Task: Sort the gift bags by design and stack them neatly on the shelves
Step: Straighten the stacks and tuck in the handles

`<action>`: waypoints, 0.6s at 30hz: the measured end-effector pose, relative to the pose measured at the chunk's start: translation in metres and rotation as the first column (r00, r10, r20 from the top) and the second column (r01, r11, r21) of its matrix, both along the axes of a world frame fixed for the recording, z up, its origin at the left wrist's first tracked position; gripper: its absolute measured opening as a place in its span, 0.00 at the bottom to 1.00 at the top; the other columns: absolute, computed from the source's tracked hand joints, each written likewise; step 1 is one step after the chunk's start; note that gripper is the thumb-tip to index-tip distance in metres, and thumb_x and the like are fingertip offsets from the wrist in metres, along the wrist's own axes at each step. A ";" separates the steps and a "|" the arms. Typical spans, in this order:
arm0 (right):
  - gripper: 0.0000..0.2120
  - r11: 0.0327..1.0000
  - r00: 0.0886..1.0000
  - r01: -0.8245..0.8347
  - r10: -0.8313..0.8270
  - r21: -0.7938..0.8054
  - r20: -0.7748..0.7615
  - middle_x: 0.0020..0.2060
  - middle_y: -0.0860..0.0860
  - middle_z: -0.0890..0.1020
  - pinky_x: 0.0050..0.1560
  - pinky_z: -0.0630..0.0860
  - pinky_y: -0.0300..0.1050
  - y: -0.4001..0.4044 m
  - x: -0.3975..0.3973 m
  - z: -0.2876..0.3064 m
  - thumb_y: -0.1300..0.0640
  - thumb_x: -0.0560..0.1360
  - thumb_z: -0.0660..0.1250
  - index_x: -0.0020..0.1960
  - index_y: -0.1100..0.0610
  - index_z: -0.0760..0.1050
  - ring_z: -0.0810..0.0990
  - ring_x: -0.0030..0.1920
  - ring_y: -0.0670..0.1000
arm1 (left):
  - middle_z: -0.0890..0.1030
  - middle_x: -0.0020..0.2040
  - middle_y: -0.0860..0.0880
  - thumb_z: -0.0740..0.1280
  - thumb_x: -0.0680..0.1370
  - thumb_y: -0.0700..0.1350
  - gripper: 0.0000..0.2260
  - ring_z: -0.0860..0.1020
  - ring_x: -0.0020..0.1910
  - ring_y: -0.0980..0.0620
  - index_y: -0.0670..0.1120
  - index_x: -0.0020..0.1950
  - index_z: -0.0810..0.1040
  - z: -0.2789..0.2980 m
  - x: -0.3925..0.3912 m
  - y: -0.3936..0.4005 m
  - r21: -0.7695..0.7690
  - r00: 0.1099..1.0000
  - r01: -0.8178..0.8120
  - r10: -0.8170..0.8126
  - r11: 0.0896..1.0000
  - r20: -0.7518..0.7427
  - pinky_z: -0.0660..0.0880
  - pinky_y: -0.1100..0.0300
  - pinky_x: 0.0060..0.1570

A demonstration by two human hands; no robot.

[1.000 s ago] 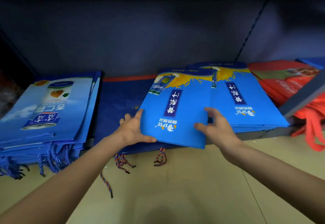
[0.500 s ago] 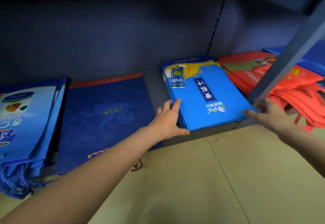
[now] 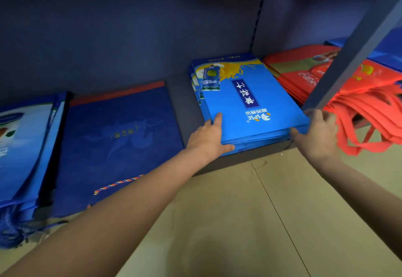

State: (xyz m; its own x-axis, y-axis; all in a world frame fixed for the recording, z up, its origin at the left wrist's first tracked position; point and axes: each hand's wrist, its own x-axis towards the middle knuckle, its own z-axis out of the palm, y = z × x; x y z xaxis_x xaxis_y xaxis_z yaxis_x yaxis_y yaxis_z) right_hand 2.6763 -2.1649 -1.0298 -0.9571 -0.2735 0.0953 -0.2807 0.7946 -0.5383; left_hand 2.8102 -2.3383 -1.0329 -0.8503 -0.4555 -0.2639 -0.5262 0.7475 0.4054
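Likely a shop or stockroom. A slotted metal upright [image 3: 258, 11] at upper right backs a low shelf [image 3: 181, 107] across the middle, lined with flat stacks of printed gift bags [image 3: 250, 111].

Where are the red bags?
In the head view, the red bags lie on the shelf at the far right, just right of the bright blue bag stack and partly behind the grey shelf post.
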 end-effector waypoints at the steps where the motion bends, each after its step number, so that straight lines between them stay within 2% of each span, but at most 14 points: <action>1: 0.21 0.998 0.992 -0.068 0.065 -0.020 -0.104 0.63 0.62 0.66 0.62 0.63 0.56 -0.001 0.010 0.003 0.64 0.71 0.68 0.63 0.61 0.69 0.65 0.63 0.64 | 0.60 0.74 0.46 0.67 0.75 0.54 0.38 0.63 0.70 0.44 0.49 0.77 0.47 -0.001 0.012 -0.001 -0.057 0.999 0.025 -0.028 0.998 -0.043 0.63 0.50 0.66; 2: 0.20 0.985 0.971 -0.166 0.155 -0.045 -0.181 0.62 0.62 0.67 0.62 0.63 0.55 -0.003 0.020 0.007 0.66 0.70 0.68 0.62 0.62 0.70 0.65 0.62 0.64 | 0.59 0.74 0.48 0.66 0.76 0.52 0.35 0.62 0.70 0.45 0.49 0.77 0.49 -0.002 0.026 -0.004 -0.130 0.995 0.034 -0.046 0.991 -0.093 0.61 0.51 0.67; 4: 0.19 0.932 0.921 -0.357 0.341 -0.061 -0.191 0.60 0.62 0.68 0.62 0.62 0.49 -0.014 0.041 0.015 0.68 0.69 0.67 0.60 0.63 0.72 0.67 0.60 0.63 | 0.62 0.73 0.50 0.62 0.78 0.48 0.28 0.64 0.68 0.47 0.48 0.75 0.55 -0.007 0.060 -0.014 -0.221 0.977 -0.022 -0.027 0.975 -0.214 0.60 0.54 0.66; 8: 0.20 0.800 0.807 -0.585 0.591 -0.131 0.005 0.60 0.57 0.68 0.61 0.69 0.48 -0.071 0.094 0.024 0.65 0.72 0.67 0.63 0.59 0.69 0.71 0.59 0.55 | 0.70 0.65 0.47 0.59 0.74 0.41 0.21 0.70 0.61 0.47 0.44 0.68 0.68 -0.009 0.139 -0.038 -0.215 0.883 -0.198 0.078 0.956 -0.463 0.63 0.54 0.61; 11: 0.19 0.678 0.674 -0.710 0.733 -0.191 0.095 0.58 0.55 0.72 0.56 0.72 0.45 -0.121 0.151 0.026 0.63 0.73 0.67 0.63 0.58 0.69 0.72 0.53 0.49 | 0.73 0.60 0.47 0.57 0.72 0.42 0.20 0.69 0.57 0.51 0.44 0.63 0.72 -0.004 0.216 -0.058 -0.217 0.799 -0.334 0.153 0.917 -0.581 0.61 0.59 0.57; 13: 0.18 0.542 0.524 -0.812 0.841 -0.217 0.138 0.55 0.52 0.75 0.52 0.74 0.44 -0.151 0.196 0.027 0.63 0.73 0.67 0.62 0.57 0.69 0.74 0.51 0.48 | 0.73 0.58 0.47 0.56 0.71 0.43 0.19 0.70 0.56 0.51 0.46 0.62 0.71 -0.006 0.278 -0.070 -0.210 0.765 -0.425 0.225 0.881 -0.604 0.63 0.57 0.56; 15: 0.16 0.369 0.321 -0.893 0.924 -0.258 0.210 0.52 0.49 0.76 0.50 0.74 0.41 -0.176 0.250 0.027 0.62 0.74 0.67 0.61 0.56 0.70 0.76 0.51 0.49 | 0.74 0.55 0.46 0.56 0.70 0.43 0.18 0.72 0.54 0.49 0.48 0.60 0.69 -0.014 0.347 -0.077 -0.211 0.743 -0.522 0.319 0.827 -0.588 0.66 0.55 0.55; 18: 0.16 0.151 0.051 -0.952 0.935 -0.265 0.351 0.52 0.50 0.76 0.47 0.72 0.35 -0.204 0.339 0.012 0.63 0.74 0.66 0.60 0.57 0.71 0.77 0.51 0.50 | 0.75 0.54 0.45 0.56 0.70 0.48 0.19 0.75 0.53 0.44 0.50 0.61 0.67 -0.041 0.452 -0.078 -0.179 0.763 -0.596 0.483 0.783 -0.430 0.72 0.50 0.53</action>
